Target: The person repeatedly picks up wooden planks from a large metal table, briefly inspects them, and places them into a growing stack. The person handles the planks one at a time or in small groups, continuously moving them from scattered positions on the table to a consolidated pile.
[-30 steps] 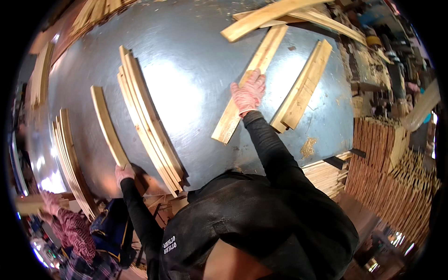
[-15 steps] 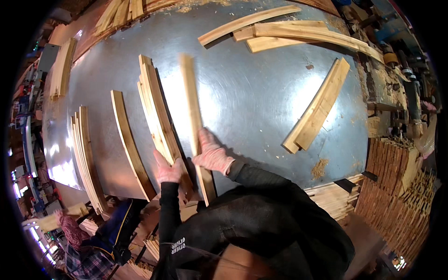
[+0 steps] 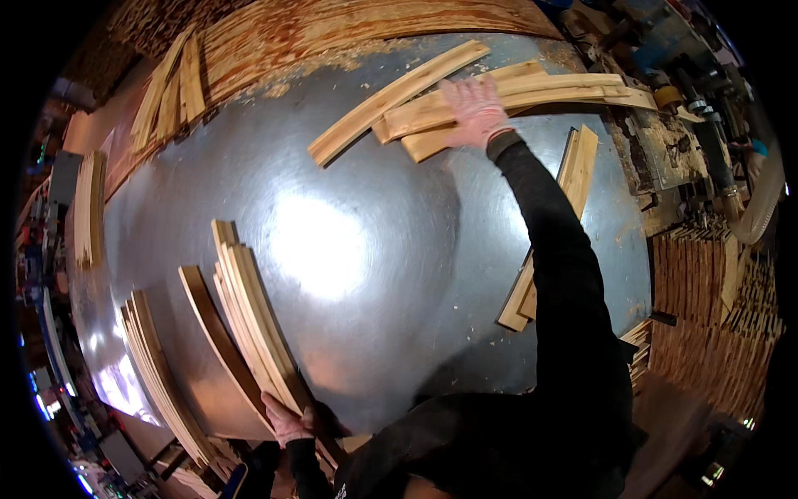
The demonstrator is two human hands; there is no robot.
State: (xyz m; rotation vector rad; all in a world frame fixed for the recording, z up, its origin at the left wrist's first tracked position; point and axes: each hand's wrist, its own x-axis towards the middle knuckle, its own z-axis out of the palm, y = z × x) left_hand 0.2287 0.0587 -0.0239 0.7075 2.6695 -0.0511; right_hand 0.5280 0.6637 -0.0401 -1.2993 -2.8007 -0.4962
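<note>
A bundle of pale wooden slats [image 3: 253,312] lies lengthwise on the metal tabletop [image 3: 391,249], left of the middle. My left hand [image 3: 288,421], in a pinkish glove, is closed round its near end, fingers on one side and thumb on the other. My right arm stretches to the far side. There my gloved right hand [image 3: 475,114] lies with spread fingers on the top board [image 3: 557,86] of a small overlapping pile. Another board [image 3: 399,101] slants just left of that pile. Beside the bundle rests a single slat [image 3: 218,341].
More slats [image 3: 160,378] lie together at the left edge. Two boards [image 3: 573,179] sit partly behind my right forearm. A wood sheet [image 3: 332,25] with sawdust borders the far edge. Stacked wood [image 3: 694,279] and machinery [image 3: 706,141] stand at the right.
My right hand has left the separate slat near me and reached to the far pile. That slat no longer lies apart from the bundle. My left hand stays at the bundle; the view has shifted.
</note>
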